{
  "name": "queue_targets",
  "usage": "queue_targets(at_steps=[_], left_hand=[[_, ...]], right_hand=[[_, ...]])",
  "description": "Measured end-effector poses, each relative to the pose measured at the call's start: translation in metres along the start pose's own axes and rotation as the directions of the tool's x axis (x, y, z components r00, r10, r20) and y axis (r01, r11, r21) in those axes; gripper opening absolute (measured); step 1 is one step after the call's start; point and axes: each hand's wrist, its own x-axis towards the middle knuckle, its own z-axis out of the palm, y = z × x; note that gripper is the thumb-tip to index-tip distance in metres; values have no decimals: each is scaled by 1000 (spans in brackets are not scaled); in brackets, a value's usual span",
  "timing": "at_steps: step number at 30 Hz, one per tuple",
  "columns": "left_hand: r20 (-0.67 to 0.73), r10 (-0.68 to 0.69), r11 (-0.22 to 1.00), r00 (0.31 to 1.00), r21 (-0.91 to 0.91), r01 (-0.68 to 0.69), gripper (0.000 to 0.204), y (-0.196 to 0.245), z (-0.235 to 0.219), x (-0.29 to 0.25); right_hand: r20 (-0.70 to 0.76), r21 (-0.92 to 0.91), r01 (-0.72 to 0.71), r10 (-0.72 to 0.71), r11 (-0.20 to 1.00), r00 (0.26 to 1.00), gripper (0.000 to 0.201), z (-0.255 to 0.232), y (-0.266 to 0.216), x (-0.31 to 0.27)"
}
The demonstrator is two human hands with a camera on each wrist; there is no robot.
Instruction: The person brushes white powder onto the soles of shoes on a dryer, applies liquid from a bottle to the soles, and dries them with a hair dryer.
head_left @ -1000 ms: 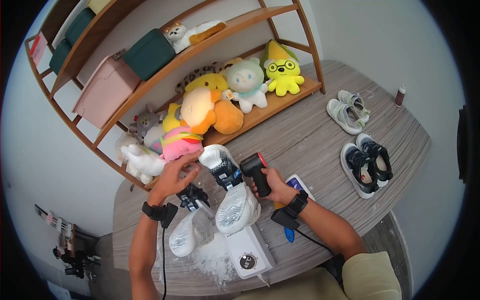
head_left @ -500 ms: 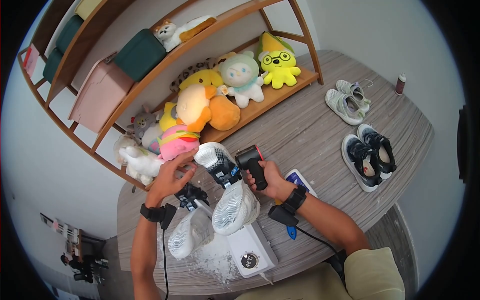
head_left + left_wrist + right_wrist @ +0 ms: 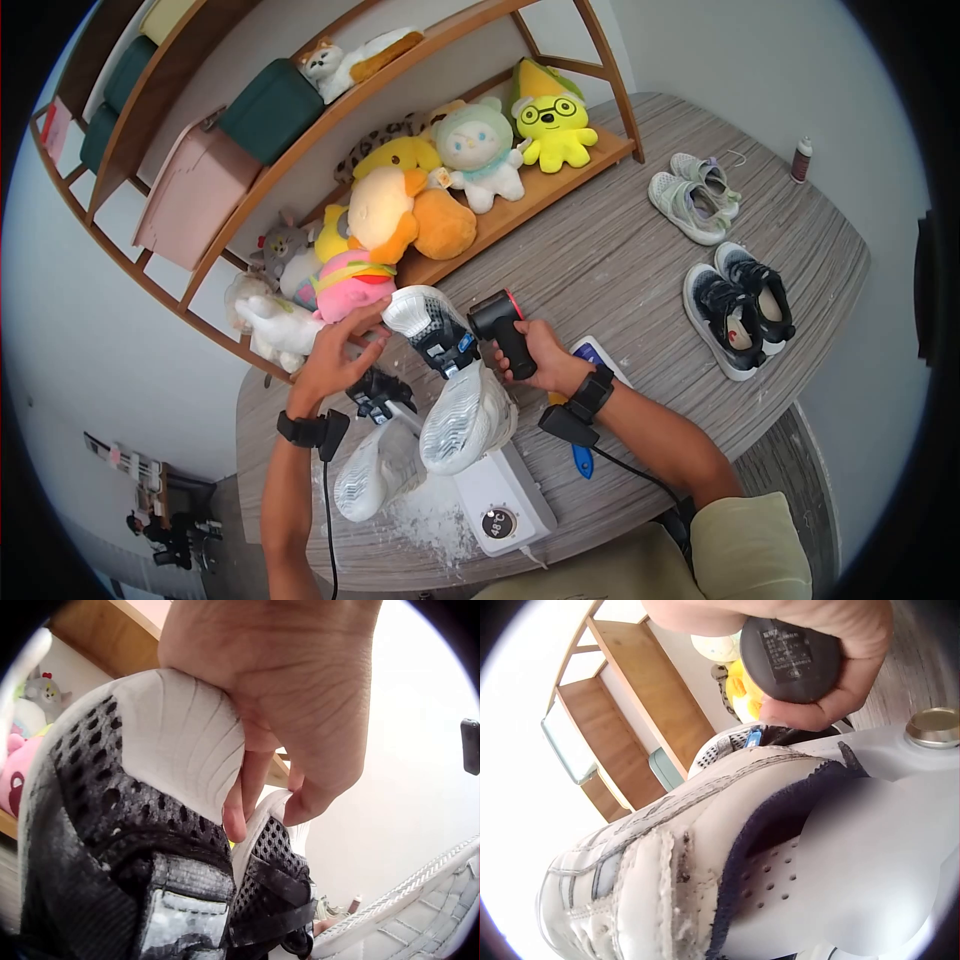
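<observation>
A white shoe dryer (image 3: 510, 500) with a round 48°C dial stands on the table, bearing two pairs of shoes. White shoes (image 3: 462, 420) show their soles at the front; black-and-white mesh shoes (image 3: 440, 340) hang behind. In my right hand (image 3: 550, 360) is a black pistol-shaped device (image 3: 510, 350) with a red ring, gripped by its handle beside the right mesh shoe. The right wrist view shows the labelled base of its handle. My left hand (image 3: 340, 358) reaches over the left mesh shoe (image 3: 184, 735), relaxed fingers right by the toe of the right one (image 3: 281, 859).
White crumbs (image 3: 435, 520) lie beside the dryer. A blue-handled tool (image 3: 582, 460) and a purple-and-white item (image 3: 590, 352) lie under the right forearm. Pale shoes (image 3: 690, 208), black shoes (image 3: 725, 320) and a bottle (image 3: 801, 160) stand right. A shelf (image 3: 520, 190) holds plush toys behind.
The head view has shifted slightly. Both hands keep nearly the same pose; the right still grips the black device beside the mesh shoe, and the left stays by the toes.
</observation>
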Motion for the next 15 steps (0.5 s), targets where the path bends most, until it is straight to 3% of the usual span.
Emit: queue_targets(at_steps=[6,15], left_hand=[[13,-13,1000,1000,-2,13,61,2,0,0],[24,-5,1000,1000,-30,5,62,-1,-1,1]], right_hand=[[12,34,22,-22,999,1000,41,0,3,0],[186,-41,105,-96,994,978,41,16,-8,-16]])
